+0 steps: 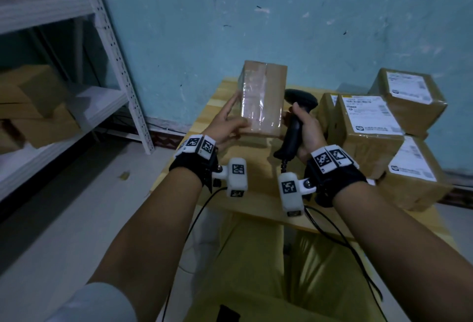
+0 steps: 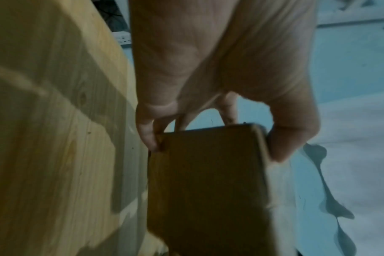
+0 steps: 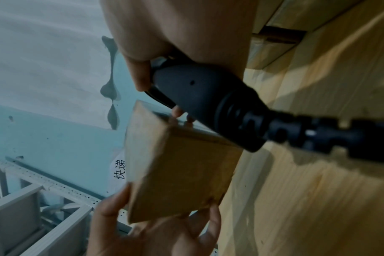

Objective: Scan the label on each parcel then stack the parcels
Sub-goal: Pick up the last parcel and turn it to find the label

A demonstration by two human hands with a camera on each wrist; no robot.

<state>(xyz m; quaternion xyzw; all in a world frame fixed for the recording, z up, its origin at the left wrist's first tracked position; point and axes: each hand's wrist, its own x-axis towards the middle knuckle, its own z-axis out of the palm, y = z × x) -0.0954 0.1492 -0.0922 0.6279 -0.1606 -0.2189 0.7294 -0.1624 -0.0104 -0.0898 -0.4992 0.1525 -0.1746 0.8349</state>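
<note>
Currently in hand: one brown parcel [image 1: 263, 98], taped lengthwise with clear tape, held upright above the desk [image 1: 253, 193] near its far left corner. No label showed on the faces visible; the label side could not be made out.

Left hand [image 1: 226, 124]: grasped the parcel at its lower end, thumb on one side, fingers on the other.

Right hand [image 1: 305, 127]: wrapped round the grip of a black handheld scanner [image 1: 297, 116], its fingertips touching the parcel's edge; the scanner head sat just beside the parcel.

Handling note, as a judgement: the label face probably needed turning toward the scanner window, the parcel held steady and square, before the trigger was pulled.

Along the desk's right edge: stacked parcels [image 1: 399, 129] with white shipping labels [image 1: 371, 114] uppermost, barcodes visible, print too small to read.

Wall notice [image 3: 120, 169] in the right wrist view read "快递".
</note>
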